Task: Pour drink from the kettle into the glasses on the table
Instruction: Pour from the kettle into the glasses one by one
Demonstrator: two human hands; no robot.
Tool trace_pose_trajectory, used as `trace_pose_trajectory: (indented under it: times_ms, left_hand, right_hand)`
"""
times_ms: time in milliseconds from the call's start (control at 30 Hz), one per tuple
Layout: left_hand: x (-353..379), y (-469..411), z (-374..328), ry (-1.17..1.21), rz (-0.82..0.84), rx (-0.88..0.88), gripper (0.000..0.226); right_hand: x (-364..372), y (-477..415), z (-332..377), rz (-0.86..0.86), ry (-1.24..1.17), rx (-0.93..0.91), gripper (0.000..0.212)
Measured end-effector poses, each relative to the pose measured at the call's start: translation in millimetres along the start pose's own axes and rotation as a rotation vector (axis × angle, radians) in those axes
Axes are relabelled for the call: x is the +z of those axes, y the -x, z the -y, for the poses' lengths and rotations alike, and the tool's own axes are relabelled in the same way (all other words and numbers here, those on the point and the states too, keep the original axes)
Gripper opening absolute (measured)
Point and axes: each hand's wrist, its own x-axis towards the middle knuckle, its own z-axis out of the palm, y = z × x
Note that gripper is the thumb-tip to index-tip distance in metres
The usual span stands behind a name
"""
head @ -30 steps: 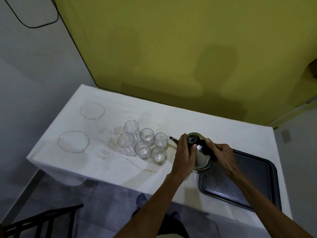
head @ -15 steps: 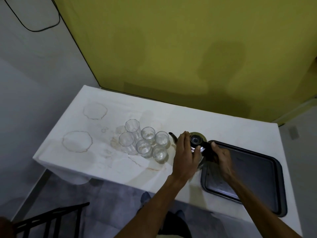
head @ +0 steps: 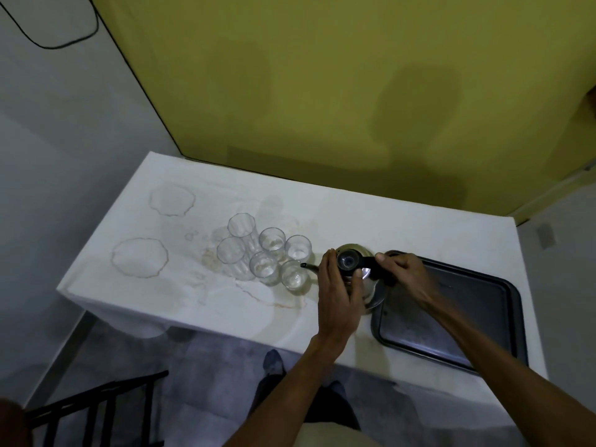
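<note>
The steel kettle (head: pixel 361 272) has swung its spout towards the nearest glass (head: pixel 294 275). The right hand (head: pixel 403 269) grips its black handle; the left hand (head: pixel 335 285) cups its body, so pouring looks imminent.

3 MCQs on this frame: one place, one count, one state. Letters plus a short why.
1. The kettle spout points toward:
A the glasses
B the tray
C the wall

2. Glasses on the table:
A four
B six
C eight

3. The right hand is:
A flat on the tray
B closed on the kettle's black handle
C holding a glass

Answers:
1 A, the spout tip sits beside the nearest glass.
2 B, six clear glasses stand clustered.
3 B, its fingers wrap the handle while the left hand steadies the body.
</note>
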Motion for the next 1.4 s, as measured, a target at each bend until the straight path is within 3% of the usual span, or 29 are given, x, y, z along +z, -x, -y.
trace_pose_trajectory:
  times_ms: [133,300,467,600,733,900,1400]
  left_hand:
    - [3.2,-1.0,14.3,0.051,0.008,-0.02,0.081]
    - [2.3,-6.8,25.3,0.103,0.008,-0.015,0.07]
    - [-1.0,-8.4,24.1,0.137,0.005,0.007,0.069]
    - [-1.5,-7.6,23.0,0.159,0.004,0.028,0.055]
    - [-3.1,-6.5,18.2,0.195,0.009,0.063,0.044]
    - [-3.7,-5.4,14.7,0.219,0.001,0.074,0.041]
    - [-7.6,-10.2,12.1,0.248,0.029,0.051,0.044]
  right_hand:
    - [1.6,-6.0,0.5,0.033,0.092,0.032,0.077]
    - [3.1,-13.5,4.5,0.075,0.212,0.063,0.111]
    - [5.0,-15.8,7.3,0.08,0.264,0.049,0.112]
    - [4.8,-15.8,9.5,0.07,0.299,0.047,0.116]
    - [3.8,-13.3,10.4,0.059,0.332,0.034,0.091]
    - [0.8,-14.9,6.3,0.049,0.353,0.017,0.116]
    - [1.1,-12.8,15.9,0.025,0.413,0.015,0.119]
